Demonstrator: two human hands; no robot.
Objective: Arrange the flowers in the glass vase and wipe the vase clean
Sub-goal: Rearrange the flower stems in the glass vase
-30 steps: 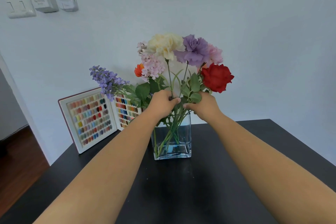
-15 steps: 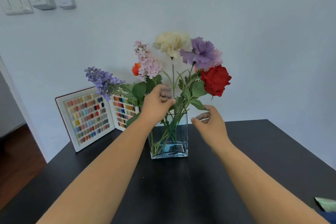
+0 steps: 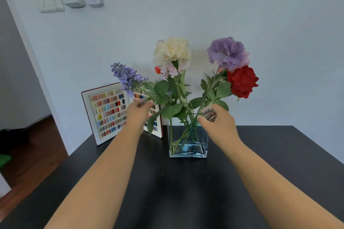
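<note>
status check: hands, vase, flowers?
Left hand pinching lavender stem. Right hand pinching rose stem. Flowers in vase. Nothing blocking.

Leaves hide the fingertips of both hands; the open swatch book (image 3: 108,112) sits partly behind the left arm

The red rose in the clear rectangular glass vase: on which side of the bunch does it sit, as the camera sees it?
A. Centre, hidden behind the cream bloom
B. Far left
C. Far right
C: the red rose hangs at the right edge, just under the purple carnation.
</note>
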